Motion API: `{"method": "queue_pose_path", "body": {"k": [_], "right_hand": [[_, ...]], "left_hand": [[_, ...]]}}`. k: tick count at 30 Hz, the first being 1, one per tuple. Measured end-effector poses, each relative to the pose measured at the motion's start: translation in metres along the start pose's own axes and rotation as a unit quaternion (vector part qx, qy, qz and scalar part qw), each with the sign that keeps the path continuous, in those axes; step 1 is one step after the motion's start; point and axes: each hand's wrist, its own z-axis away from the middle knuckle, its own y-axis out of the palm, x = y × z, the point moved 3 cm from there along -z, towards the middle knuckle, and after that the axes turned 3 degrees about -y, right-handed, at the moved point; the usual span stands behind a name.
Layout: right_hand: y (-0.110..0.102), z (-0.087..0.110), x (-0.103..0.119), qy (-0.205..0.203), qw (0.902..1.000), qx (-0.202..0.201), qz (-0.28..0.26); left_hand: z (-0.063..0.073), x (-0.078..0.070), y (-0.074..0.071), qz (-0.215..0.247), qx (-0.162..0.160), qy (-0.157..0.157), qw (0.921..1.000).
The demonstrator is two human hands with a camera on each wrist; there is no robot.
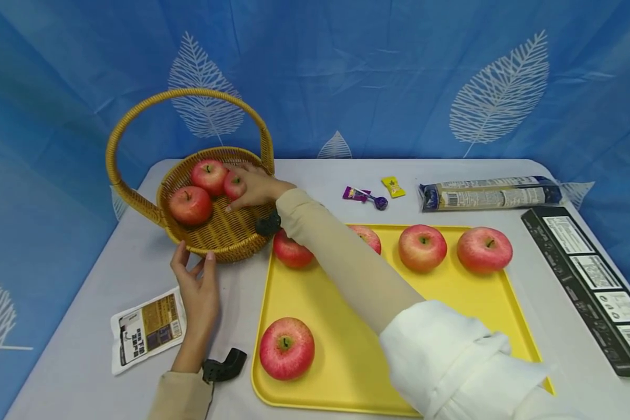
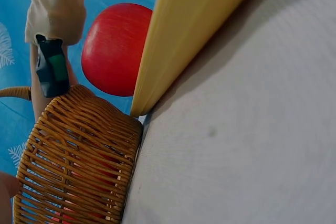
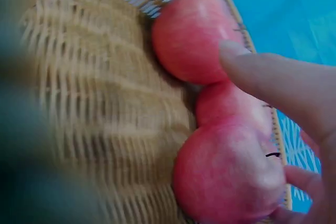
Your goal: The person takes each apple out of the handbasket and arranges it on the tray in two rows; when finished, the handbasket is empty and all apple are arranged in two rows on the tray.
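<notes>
Inside the wicker basket [image 1: 231,233], my right hand [image 1: 254,185] is at a red apple [image 1: 234,185], with fingers behind it. In the right wrist view that apple [image 3: 231,174] lies near the fingers, while the thumb [image 3: 273,77] stands spread away from it. Two more apples lie in the basket, one at the back [image 1: 209,177] and one at the left [image 1: 191,205]. My left hand [image 1: 199,291] has its fingers extended up to the basket's front rim; a fingertip [image 2: 8,186] meets the wicker side at the edge of the left wrist view.
A yellow tray [image 1: 346,350] holds several apples, including one at its front left [image 1: 286,349]. A white packet [image 1: 148,329] lies left of my left hand. Behind the tray are a lollipop [image 1: 380,202], a yellow sweet [image 1: 394,187] and a long package [image 1: 490,193]. A black box [image 1: 588,291] lies at right.
</notes>
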Motion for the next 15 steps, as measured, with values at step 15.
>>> {"method": "queue_pose_path", "body": {"k": [15], "right_hand": [[0.013, 0.006, -0.001, -0.001, 0.9931, -0.007, 0.117]], "left_hand": [[0.001, 0.004, 0.0, -0.008, -0.002, 0.002, 1.0]]}}
